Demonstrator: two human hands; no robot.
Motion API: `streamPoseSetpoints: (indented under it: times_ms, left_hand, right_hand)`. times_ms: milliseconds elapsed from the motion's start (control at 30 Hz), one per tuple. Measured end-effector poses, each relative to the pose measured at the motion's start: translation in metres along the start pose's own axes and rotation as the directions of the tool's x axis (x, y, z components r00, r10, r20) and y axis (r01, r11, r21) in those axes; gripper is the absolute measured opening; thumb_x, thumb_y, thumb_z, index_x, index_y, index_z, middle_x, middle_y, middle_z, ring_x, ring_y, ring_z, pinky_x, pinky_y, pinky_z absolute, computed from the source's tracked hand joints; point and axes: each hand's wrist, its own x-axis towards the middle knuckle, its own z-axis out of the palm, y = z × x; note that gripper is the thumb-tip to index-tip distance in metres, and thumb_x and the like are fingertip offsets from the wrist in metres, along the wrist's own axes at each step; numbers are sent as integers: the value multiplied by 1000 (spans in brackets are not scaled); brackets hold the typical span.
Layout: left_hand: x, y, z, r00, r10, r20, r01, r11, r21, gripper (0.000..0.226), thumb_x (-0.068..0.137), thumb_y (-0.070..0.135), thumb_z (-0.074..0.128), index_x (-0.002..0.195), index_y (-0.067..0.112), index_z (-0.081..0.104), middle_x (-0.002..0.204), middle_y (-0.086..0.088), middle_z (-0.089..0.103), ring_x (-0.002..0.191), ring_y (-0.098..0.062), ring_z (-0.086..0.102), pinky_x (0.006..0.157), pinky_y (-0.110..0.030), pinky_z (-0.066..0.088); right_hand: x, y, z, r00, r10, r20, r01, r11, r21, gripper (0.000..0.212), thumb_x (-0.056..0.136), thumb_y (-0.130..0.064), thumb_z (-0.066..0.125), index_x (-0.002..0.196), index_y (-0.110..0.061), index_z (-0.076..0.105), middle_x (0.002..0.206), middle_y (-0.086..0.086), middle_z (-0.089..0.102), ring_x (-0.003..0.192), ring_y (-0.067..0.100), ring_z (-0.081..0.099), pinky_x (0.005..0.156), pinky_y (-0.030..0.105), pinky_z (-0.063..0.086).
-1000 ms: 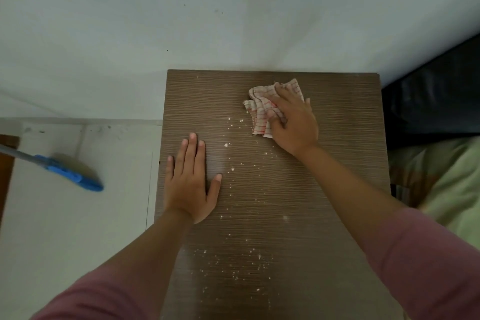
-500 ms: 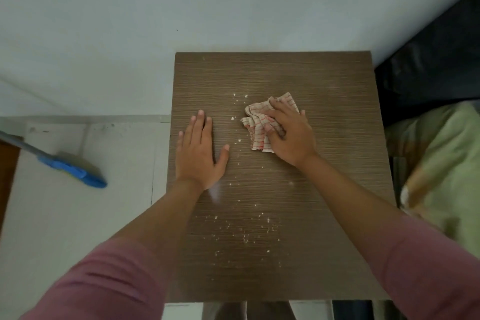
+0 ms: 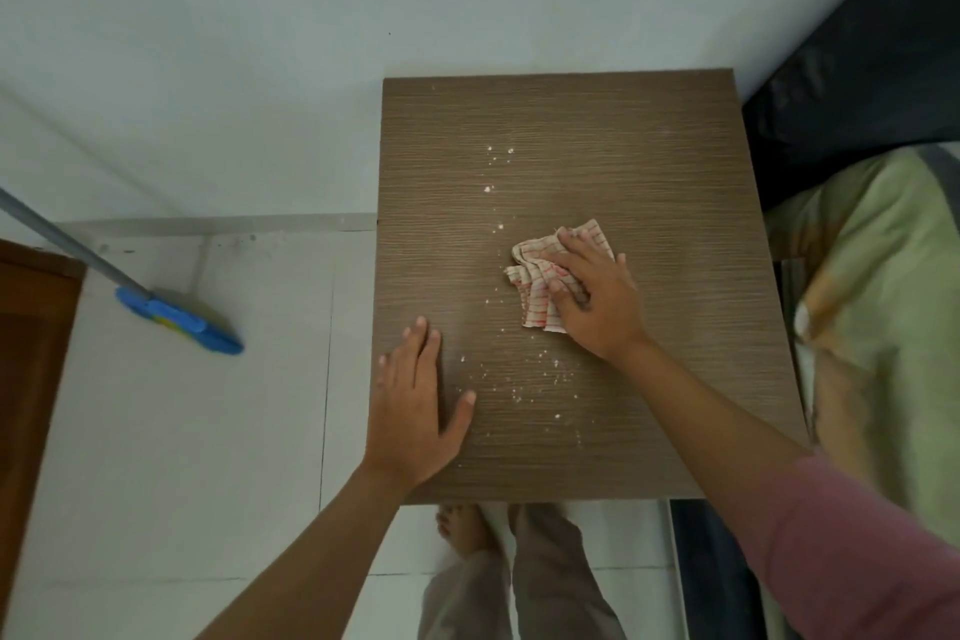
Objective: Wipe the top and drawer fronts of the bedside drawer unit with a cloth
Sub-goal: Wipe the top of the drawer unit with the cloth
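I look straight down on the brown wood-grain top of the bedside drawer unit. A crumpled white cloth with red checks lies near its middle. My right hand presses down on the cloth, fingers curled over it. My left hand lies flat, fingers spread, on the top's front left corner. White crumbs are scattered in a line from the upper middle down toward the front. The drawer fronts are hidden below the top.
A blue broom head on a grey pole rests on the white tiled floor to the left. A bed with green bedding and a dark headboard borders the unit's right side. My feet and trouser legs show below the front edge.
My right hand has dragged the cloth from the back of the top toward the front, leaving crumbs behind it. My left hand has slid nearer the front left corner. The camera has pulled back.
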Motion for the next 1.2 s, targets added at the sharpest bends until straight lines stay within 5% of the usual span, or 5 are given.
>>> streamPoseSetpoints:
  times_ms: [1200]
  left_hand:
    - [-21, -2, 19, 987, 89, -133, -62, 979, 196, 88, 79, 63, 37, 143, 3, 31, 154, -14, 22, 142, -30, 20, 113, -47, 18]
  right_hand:
    - [-138, -4, 20, 998, -62, -2, 61, 996, -65, 33, 91, -29, 53, 124, -31, 57, 147, -11, 38, 140, 8, 24, 113, 44, 6]
